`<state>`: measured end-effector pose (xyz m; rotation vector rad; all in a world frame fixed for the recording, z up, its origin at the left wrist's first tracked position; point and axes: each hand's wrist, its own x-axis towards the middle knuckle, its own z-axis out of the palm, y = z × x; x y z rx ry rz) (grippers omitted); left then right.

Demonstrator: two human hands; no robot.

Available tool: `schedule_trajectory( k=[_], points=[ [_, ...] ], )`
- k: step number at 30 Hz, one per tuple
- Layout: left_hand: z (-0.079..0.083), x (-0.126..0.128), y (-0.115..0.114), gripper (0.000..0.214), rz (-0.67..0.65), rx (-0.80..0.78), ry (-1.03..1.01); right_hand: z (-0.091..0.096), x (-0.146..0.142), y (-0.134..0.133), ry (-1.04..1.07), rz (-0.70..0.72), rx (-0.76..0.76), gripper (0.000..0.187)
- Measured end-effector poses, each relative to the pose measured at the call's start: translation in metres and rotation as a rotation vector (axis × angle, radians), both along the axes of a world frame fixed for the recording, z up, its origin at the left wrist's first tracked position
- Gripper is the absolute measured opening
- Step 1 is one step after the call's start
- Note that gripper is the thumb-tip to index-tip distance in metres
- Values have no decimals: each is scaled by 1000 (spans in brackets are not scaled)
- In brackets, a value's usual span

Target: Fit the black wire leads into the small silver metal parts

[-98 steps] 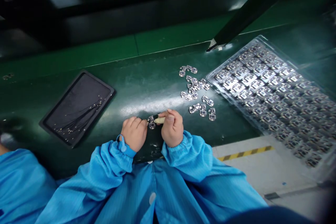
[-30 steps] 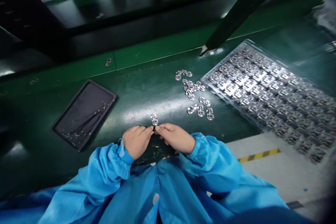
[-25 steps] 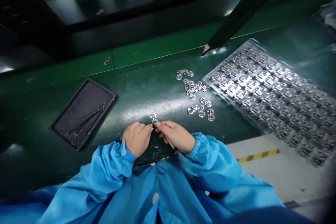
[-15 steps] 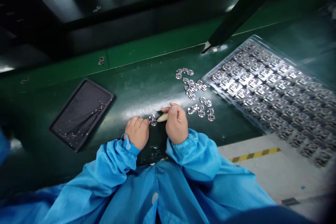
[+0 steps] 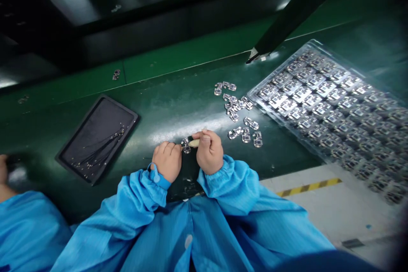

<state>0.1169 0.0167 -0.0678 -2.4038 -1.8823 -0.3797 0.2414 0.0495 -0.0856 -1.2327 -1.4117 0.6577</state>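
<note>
My left hand [image 5: 167, 160] is closed at the table's near edge, its fingertips gripping the left side of a small silvery circuit board [image 5: 186, 146]. A blue band with a cord circles that wrist. My right hand [image 5: 210, 151] is closed around a cream-coloured tool with a tapered tip [image 5: 194, 143]. That tip points left and meets, or nearly meets, the board's right side; exact contact is too small to make out. To the right of my hands, several similar loose boards [image 5: 245, 135] lie on the green tabletop.
A black tray [image 5: 95, 121] with several thin black cables [image 5: 111, 141] lies at left. Clear plastic trays [image 5: 264, 109] full of boards extend over the table's right edge. A dark post [image 5: 283, 17] stands behind. At far left is another person's blue sleeve [image 5: 28, 225].
My right hand has moved left, bringing the tool's tip up to the board. My left hand stays nearly still. Another person's arm has come into view at far left.
</note>
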Motion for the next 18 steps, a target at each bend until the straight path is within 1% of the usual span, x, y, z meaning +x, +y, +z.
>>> schedule_trajectory(
  k=[4, 7, 9, 11, 13, 15, 16, 18],
  points=[
    [0, 0, 0, 15, 6, 6, 14, 4, 0, 1, -69, -8, 21, 17],
    [1, -2, 1, 15, -13, 8, 15, 15, 0, 4, -211, -22, 10, 17],
    [0, -5, 2, 16, -43, 22, 24, 24, -3, 6, -362, 33, 8, 25],
    [-3, -9, 3, 17, -72, 33, 35, 31, -8, 9, -522, 143, 30, 33],
    [-7, -12, 3, 19, -94, 40, 46, 33, -14, 12, -634, 245, 73, 34],
    [-11, -14, 3, 20, -108, 48, 54, 32, -18, 14, -675, 300, 80, 33],
    [-12, -14, 3, 21, -116, 51, 57, 31, -19, 16, -669, 309, 54, 32],
    [-11, -16, 7, 21, -142, 33, 60, 31, -18, 19, -602, 302, -60, 31]
  ],
)
